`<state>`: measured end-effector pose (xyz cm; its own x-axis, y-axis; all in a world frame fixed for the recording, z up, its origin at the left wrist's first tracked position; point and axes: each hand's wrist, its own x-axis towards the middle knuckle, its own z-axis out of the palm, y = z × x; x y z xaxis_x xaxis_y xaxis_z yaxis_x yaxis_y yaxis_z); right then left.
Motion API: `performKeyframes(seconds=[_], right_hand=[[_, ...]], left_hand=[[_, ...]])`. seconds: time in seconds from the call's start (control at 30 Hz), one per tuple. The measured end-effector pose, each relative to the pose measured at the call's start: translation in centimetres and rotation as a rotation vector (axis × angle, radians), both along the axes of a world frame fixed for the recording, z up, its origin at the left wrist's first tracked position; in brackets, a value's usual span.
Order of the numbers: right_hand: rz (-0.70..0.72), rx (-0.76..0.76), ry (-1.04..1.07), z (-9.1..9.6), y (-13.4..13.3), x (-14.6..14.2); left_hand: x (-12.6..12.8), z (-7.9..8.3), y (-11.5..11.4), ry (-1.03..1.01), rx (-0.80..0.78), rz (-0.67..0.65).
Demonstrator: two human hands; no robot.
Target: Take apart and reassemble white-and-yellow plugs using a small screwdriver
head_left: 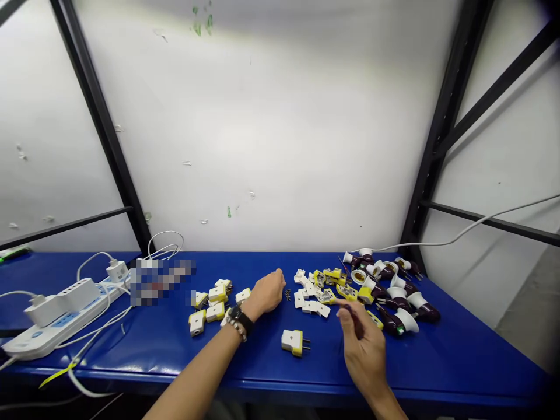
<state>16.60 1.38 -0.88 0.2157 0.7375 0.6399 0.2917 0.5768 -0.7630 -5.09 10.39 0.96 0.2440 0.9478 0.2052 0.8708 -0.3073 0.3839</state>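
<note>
My left hand [266, 293], with a watch and beads at its wrist, rests knuckles up just left of a small pile of screws [287, 294]. Its fingers are curled closed; what they hold, if anything, is hidden. My right hand [365, 344] is closed around what looks like a dark, slim screwdriver [347, 308], mostly hidden by the fingers. Between the hands and nearer to me lies a white and yellow two-pin plug [292, 342]. Beyond my right hand are loose white plug covers [310, 287] and open yellow plug halves [326, 296].
Several assembled plugs [215, 312] lie left of my left hand. Dark lamp holders with white sockets [398, 297] are heaped at the right. A white power strip [56, 326] with cables runs along the left of the blue table [157, 347]. Black frame posts [433, 146] stand at the sides.
</note>
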Motion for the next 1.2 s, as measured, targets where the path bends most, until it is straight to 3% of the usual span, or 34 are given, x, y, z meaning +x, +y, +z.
performKeyframes(seconds=[0.1,0.2,0.33,0.47,0.93,1.2], right_hand=[[0.074,-0.091,0.293,1.4,0.3,-0.1],[0.186,-0.096,0.452,2.9,0.4,-0.8],[0.249,-0.094,0.508,3.8,0.4,-2.1],[0.289,-0.097,0.507,3.8,0.2,-3.1],[0.316,-0.12,0.324,4.5,-0.1,-4.4],[0.405,-0.138,-0.088,5.2,0.7,-4.3]], left_hand=[[-0.5,0.6,-2.6,-0.148,0.005,-0.101],[-0.6,0.8,-5.9,-0.496,-0.005,-0.189],[-0.2,0.5,-9.1,-0.73,-0.06,-0.199],[-0.2,0.3,-10.0,-0.858,-0.086,-0.2],[-0.5,0.6,-10.3,-0.752,0.045,-0.093],[0.1,-0.4,-10.0,-0.545,0.087,-0.152]])
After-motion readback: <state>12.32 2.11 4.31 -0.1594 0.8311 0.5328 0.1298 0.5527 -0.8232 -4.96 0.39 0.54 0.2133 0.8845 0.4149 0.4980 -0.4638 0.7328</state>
